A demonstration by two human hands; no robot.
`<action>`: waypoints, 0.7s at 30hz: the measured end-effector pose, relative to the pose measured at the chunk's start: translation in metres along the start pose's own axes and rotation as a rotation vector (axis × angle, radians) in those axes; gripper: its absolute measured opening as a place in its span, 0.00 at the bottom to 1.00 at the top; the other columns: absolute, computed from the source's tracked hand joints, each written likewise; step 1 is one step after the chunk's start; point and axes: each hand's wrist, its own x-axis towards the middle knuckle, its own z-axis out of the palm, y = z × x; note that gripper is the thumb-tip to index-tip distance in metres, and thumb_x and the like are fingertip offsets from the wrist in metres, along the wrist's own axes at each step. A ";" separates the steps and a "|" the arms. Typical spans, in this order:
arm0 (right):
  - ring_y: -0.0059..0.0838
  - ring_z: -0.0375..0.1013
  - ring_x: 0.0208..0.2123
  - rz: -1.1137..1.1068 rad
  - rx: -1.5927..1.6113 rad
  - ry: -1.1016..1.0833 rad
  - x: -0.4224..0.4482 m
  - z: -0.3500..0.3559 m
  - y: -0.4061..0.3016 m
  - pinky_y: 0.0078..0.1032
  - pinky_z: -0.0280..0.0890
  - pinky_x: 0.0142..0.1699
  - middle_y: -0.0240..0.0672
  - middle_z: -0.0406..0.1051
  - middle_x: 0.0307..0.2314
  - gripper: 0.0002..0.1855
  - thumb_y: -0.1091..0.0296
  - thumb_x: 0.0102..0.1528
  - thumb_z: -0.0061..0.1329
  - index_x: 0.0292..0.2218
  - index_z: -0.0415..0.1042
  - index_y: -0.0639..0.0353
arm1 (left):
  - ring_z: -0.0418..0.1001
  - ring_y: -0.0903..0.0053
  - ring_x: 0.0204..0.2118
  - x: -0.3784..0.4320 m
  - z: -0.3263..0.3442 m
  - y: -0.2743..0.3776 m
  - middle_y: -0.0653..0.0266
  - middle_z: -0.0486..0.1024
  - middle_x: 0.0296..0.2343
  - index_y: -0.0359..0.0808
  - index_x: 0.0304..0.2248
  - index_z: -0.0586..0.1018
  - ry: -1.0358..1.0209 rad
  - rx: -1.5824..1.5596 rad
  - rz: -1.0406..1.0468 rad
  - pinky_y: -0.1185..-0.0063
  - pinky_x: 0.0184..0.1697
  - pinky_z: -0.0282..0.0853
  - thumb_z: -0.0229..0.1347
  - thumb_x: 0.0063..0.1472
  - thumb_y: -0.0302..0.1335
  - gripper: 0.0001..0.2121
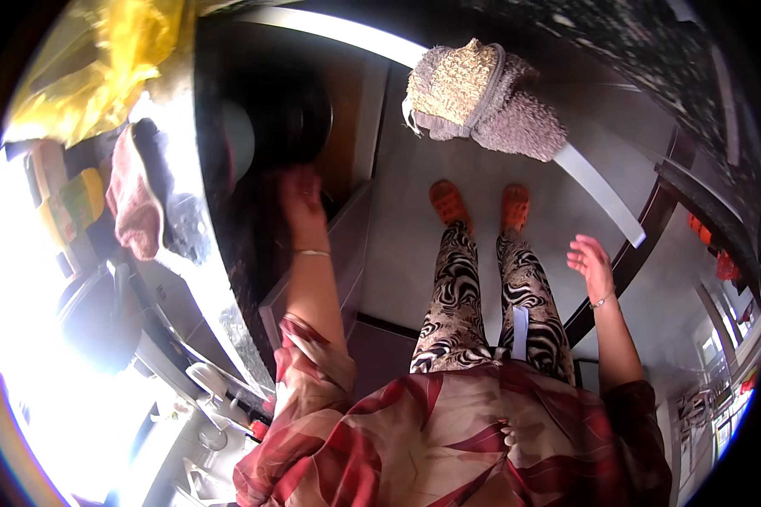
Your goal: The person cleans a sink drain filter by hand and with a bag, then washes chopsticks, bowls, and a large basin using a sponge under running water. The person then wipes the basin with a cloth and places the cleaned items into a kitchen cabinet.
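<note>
My left hand (302, 196) reaches into a dark open cabinet below the countertop. Its fingers are blurred and in shadow, so whether they hold anything is unclear. Just beyond them is a black round pan or pot (307, 117), largely lost in the dark. A pale green rounded vessel (238, 142) stands to its left. Off to my right side, my right hand (590, 260) hangs in the air with loosely spread fingers and nothing in it. A long pale strip (599, 193) crosses ahead of my feet, with beige and mauve towels (482, 98) draped over it.
An opened drawer or cabinet front (349, 241) stands beside my left forearm. On the glare-lit counter (193, 222) lie a pink cloth (133, 196) and a yellow plastic bag (120, 70). A dark speckled countertop edge (666, 82) runs along the upper right.
</note>
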 end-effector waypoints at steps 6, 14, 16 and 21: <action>0.23 0.68 0.35 -0.465 0.122 -0.096 -0.045 0.045 -0.104 0.24 0.62 0.43 0.37 0.69 0.36 0.25 0.50 0.58 0.33 0.43 0.65 0.65 | 0.69 0.79 0.40 -0.207 -0.021 -0.056 0.67 0.71 0.37 0.35 0.43 0.69 -0.413 0.443 -0.464 0.79 0.40 0.66 0.51 0.58 0.30 0.15; 0.35 0.68 0.37 -1.194 -0.688 -0.035 -0.088 0.085 -0.173 0.27 0.60 0.43 0.42 0.68 0.33 0.16 0.61 0.60 0.35 0.39 0.68 0.64 | 0.70 0.81 0.32 -0.392 -0.124 -0.012 0.65 0.73 0.31 0.32 0.43 0.69 -0.059 0.732 -0.479 0.81 0.34 0.67 0.50 0.57 0.31 0.15; 0.42 0.67 0.33 -1.395 -0.835 0.003 -0.092 0.086 -0.180 0.31 0.61 0.40 0.42 0.66 0.30 0.14 0.63 0.58 0.37 0.36 0.67 0.65 | 0.71 0.80 0.32 -0.439 -0.144 -0.005 0.64 0.73 0.32 0.33 0.43 0.68 0.014 0.586 -0.475 0.80 0.34 0.67 0.49 0.57 0.31 0.16; 0.42 0.67 0.29 -1.258 -0.976 -0.197 -0.089 0.085 -0.190 0.31 0.62 0.35 0.45 0.66 0.25 0.08 0.69 0.55 0.41 0.33 0.66 0.65 | 0.72 0.77 0.32 -0.512 -0.190 -0.048 0.63 0.73 0.32 0.34 0.42 0.68 0.252 0.403 -0.585 0.81 0.34 0.69 0.48 0.58 0.29 0.13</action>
